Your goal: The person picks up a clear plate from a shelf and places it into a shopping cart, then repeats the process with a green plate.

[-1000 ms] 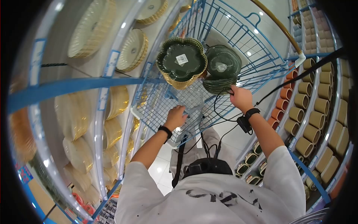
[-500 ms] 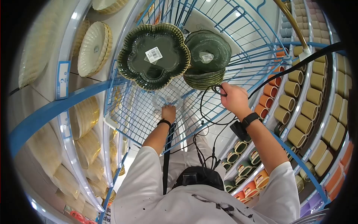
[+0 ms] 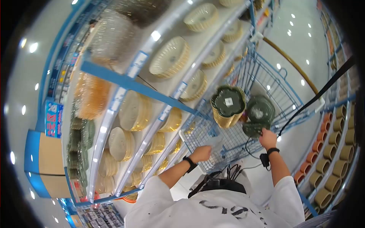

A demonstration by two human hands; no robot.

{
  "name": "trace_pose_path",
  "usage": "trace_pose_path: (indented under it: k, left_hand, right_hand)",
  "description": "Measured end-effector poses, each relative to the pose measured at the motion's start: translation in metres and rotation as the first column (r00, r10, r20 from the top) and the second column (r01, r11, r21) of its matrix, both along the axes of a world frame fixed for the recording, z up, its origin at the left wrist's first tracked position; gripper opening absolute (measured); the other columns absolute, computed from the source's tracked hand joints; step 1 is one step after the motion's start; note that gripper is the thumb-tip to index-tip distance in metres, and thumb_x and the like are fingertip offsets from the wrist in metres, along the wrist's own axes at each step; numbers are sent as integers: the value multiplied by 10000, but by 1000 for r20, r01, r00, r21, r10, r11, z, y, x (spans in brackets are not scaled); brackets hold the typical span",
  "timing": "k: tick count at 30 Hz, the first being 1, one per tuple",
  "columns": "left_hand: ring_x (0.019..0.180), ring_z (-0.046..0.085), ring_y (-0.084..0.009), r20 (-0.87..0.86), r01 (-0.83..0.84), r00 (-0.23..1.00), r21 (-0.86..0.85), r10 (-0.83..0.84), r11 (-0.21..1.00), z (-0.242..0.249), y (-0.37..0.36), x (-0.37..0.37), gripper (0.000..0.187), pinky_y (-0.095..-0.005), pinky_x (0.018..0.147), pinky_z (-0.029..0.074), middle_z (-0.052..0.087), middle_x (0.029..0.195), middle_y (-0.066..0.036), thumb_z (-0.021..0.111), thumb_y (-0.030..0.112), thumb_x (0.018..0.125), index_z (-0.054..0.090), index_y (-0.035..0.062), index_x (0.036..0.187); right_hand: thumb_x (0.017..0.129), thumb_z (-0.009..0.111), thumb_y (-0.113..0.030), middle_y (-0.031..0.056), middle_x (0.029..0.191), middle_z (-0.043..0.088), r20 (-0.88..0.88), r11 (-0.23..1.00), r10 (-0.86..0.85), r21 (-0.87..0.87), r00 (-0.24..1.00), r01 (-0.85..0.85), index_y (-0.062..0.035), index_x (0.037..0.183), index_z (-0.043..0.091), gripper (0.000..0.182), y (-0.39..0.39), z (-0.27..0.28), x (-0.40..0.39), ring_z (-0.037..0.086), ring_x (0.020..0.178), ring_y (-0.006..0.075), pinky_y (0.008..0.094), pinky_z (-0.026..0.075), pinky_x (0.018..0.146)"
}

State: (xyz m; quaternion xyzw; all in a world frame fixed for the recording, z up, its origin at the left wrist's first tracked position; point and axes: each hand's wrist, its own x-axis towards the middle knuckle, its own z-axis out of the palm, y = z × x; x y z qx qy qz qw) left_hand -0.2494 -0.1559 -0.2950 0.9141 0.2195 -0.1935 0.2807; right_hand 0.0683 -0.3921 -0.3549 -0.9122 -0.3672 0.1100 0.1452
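Note:
My left hand (image 3: 200, 153) is closed on the edge of a clear dish (image 3: 216, 143), over the near left part of the blue wire cart (image 3: 228, 152). The dish is blurred and hard to make out against the wires. My right hand (image 3: 268, 139) is closed beside a stack of green glass plates (image 3: 255, 130), with a thin black cable (image 3: 247, 145) looping down from it. Further back in the cart, a larger green plate (image 3: 260, 110) leans. To its left stands a stack of flower-shaped, gold-rimmed dark green bowls (image 3: 228, 102) with a white label.
Shelves on the left hold cream fluted bowls (image 3: 170, 57) and gold-rimmed plates (image 3: 134, 112). A blue shelf bar (image 3: 140, 89) crosses in front. Rows of orange cups (image 3: 311, 157) and olive cups (image 3: 332, 181) line the right. The cart's brown handle (image 3: 291, 60) lies beyond.
My view has swung left, bringing more of the left shelves in. My left hand has raised the clear dish and moved toward the cart's left side. The right hand stays by the green plates.

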Motion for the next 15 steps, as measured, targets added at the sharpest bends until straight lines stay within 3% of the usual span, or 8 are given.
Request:
trace_pose_path:
  k: [3, 6, 7, 8, 10, 11, 14, 15]
  left_hand:
    - [816, 625, -370, 8, -114, 993, -42, 115, 993, 74, 10, -38, 127, -464, 688, 483, 640, 836, -154, 642, 162, 821, 581, 63, 870]
    - [777, 610, -354, 5, -50, 999, -38, 50, 998, 165, 19, -73, 136, -441, 679, 476, 627, 824, -159, 637, 151, 838, 573, 43, 891]
    - [780, 602, -341, -92, 33, 995, 1, -33, 999, 202, 20, -74, 131, -425, 682, 475, 619, 842, -159, 638, 126, 837, 559, 35, 886]
    - [782, 600, -309, -123, -7, 992, 1, 7, 1000, 230, 21, -84, 117, -399, 695, 477, 614, 854, -147, 639, 93, 843, 561, 27, 901]
    - [807, 607, -265, -28, -135, 991, -97, 132, 986, 310, 13, -87, 131, -363, 726, 483, 624, 880, -127, 649, 66, 840, 581, 28, 945]
    - [767, 587, -267, 44, -189, 980, -72, 193, 979, 344, 7, -89, 107, -355, 706, 476, 611, 824, -122, 642, 75, 850, 561, 26, 900]
    - [838, 595, -224, 184, -248, 954, 51, 235, 967, 434, 8, -112, 156, -325, 779, 474, 616, 883, -92, 652, 87, 861, 604, 26, 996]
    - [880, 585, -188, 260, -368, 897, -9, 358, 930, 465, 0, -111, 144, -309, 825, 458, 601, 892, -56, 646, 72, 862, 602, 18, 988]
  right_hand:
    - [753, 667, -192, 123, 771, 691, -21, 997, 4, -78, 1000, -5, -105, 866, 636, 145, 3, 7, 2, 676, 744, 355, 473, 531, 656]
    - [761, 660, -187, 139, 812, 700, -95, 999, -19, -42, 995, 15, -90, 891, 642, 164, 3, 15, 0, 681, 780, 357, 463, 536, 682]
    - [761, 660, -187, 139, 812, 700, -91, 999, -15, -36, 996, 12, -90, 891, 642, 164, 4, 16, 2, 681, 780, 357, 463, 536, 682]
    - [770, 647, -182, 144, 811, 696, -96, 999, -10, -42, 995, 6, -86, 878, 642, 144, 3, 16, 2, 675, 785, 361, 470, 530, 687]
    - [780, 634, -176, 149, 810, 691, -102, 999, 20, -43, 995, -24, -82, 864, 641, 126, 2, 16, 0, 670, 791, 365, 477, 523, 692]
    - [777, 635, -171, 151, 816, 692, -101, 999, 24, -22, 995, -26, -80, 865, 642, 127, 0, 14, 1, 669, 800, 367, 477, 524, 699]
    - [767, 641, -174, 157, 843, 694, -95, 1000, 19, -7, 995, -20, -76, 870, 643, 142, 2, 12, 2, 670, 822, 368, 479, 527, 722]
    - [767, 643, -180, 157, 849, 695, -94, 1000, 12, -13, 995, -13, -76, 870, 643, 147, 2, 10, 2, 670, 823, 368, 479, 528, 724]
